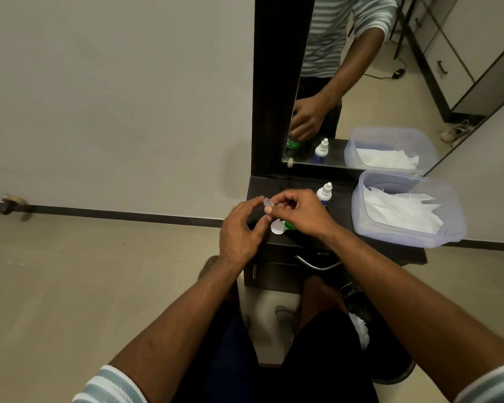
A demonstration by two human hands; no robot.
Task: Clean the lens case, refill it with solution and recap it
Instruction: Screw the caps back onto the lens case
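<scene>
We judge this to be an early step: both hands are working at the lens case over the dark bench (346,205), most likely getting a cap off or handling one just freed. Our left hand (239,231) curls its thumb and fingers toward a small clear piece (267,202), and our right hand (300,212) pinches at the same spot from the other side. Who truly bears the piece we cannot tell, since the fingertips crowd it.

The lens case (282,226) lies on the bench just beneath the right hand, one white round end showing and a green part beside it (the rest sits under the palm). The solution bottle (324,193), capped and upright, stands just behind the right hand. A clear plastic tub (448,228) with white tissues (399,209) in it rests at the right end of the bench.

Next, we think, the wells want wiping with a tissue, so one hand must free itself and reach right while the other steadies the case.

Hard to make out: whether the clear piece is a cap or something else, whether either well is open, and whether any liquid is in them. The mirror (361,82) only repeats a hand and the green part.
</scene>
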